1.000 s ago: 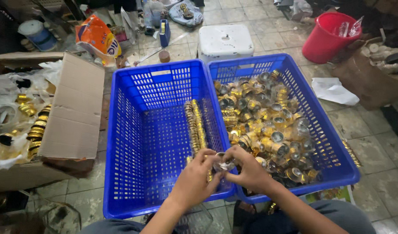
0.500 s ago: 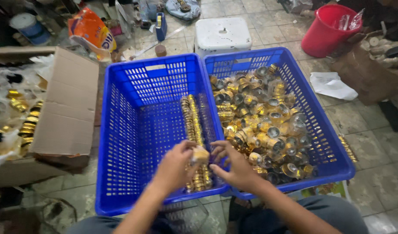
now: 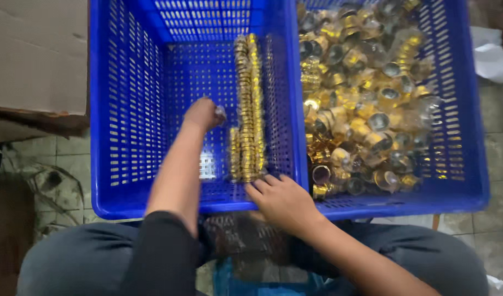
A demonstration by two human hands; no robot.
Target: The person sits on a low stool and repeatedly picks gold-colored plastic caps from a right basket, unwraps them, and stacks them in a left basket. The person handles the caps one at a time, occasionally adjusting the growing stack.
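- My right hand (image 3: 284,200) rests on the near rim, fingers loose, grasping nothing.
- My left hand (image 3: 203,113) pinches one small shiny gold cap (image 3: 221,112) beside two short stacked rows (image 3: 246,109) in the left blue plastic crate (image 3: 125,109).
- Right blue crate (image 3: 465,137): loose gold-caps heap (image 3: 366,98), mostly unsorted.

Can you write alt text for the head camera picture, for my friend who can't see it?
A person's left hand reaches into a blue crate, holding a small shiny piece beside neat rows of gold caps. The right hand rests at the near end of the rows. A second blue crate alongside is heaped with loose gold caps.
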